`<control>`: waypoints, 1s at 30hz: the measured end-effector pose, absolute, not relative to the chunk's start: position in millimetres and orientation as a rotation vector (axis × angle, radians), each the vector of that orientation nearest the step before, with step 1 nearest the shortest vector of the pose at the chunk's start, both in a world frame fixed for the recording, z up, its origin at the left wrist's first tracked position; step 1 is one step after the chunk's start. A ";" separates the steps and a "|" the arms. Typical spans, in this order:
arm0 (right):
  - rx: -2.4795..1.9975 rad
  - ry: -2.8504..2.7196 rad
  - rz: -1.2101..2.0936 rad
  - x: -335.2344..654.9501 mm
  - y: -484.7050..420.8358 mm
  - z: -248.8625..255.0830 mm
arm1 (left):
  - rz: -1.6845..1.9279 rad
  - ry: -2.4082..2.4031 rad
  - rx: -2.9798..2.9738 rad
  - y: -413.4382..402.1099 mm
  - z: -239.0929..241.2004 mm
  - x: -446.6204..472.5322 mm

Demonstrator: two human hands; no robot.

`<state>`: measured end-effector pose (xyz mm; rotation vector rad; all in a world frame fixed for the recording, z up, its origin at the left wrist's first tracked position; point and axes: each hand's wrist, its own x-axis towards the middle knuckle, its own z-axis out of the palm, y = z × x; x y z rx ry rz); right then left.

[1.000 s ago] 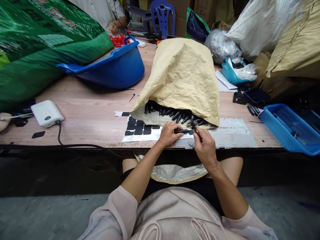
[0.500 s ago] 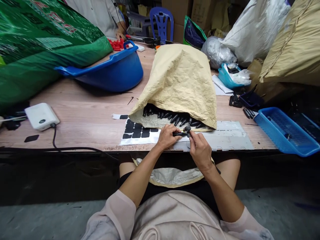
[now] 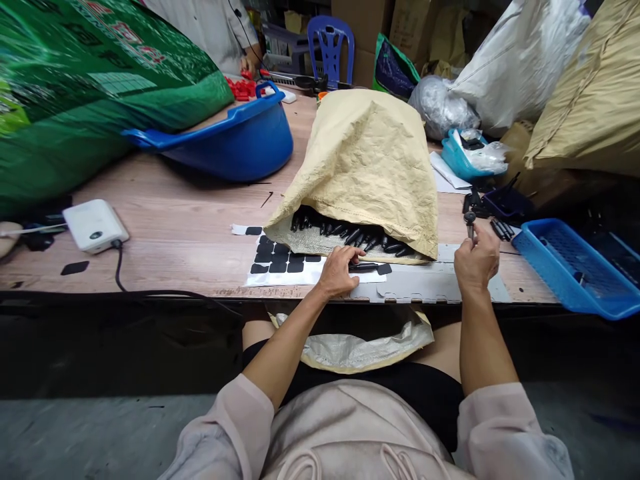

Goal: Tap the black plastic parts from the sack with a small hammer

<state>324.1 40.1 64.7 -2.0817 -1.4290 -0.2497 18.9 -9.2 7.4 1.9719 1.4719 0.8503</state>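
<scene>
Tabletop [image 3: 175, 220] in wood grain, black patches [image 3: 279, 258], tan sack [image 3: 370, 153], purple chair [image 3: 330, 27] beyond

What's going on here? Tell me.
The left hand is at one end of a slim black piece, before the open yellowish bag, where many dark pieces show at the mouth. The right hand holds a small round-headed item, left of the blue basket.

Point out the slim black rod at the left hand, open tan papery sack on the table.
Slim black rod [image 3: 365, 267], head view, visible middle.
Open tan papery sack [image 3: 373, 157], head view, upper face.
</scene>
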 end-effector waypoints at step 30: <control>-2.355 -1.480 -0.241 312.7 69.7 14.0 | 1.103 1.439 1.597 -11.7 1.9 12.6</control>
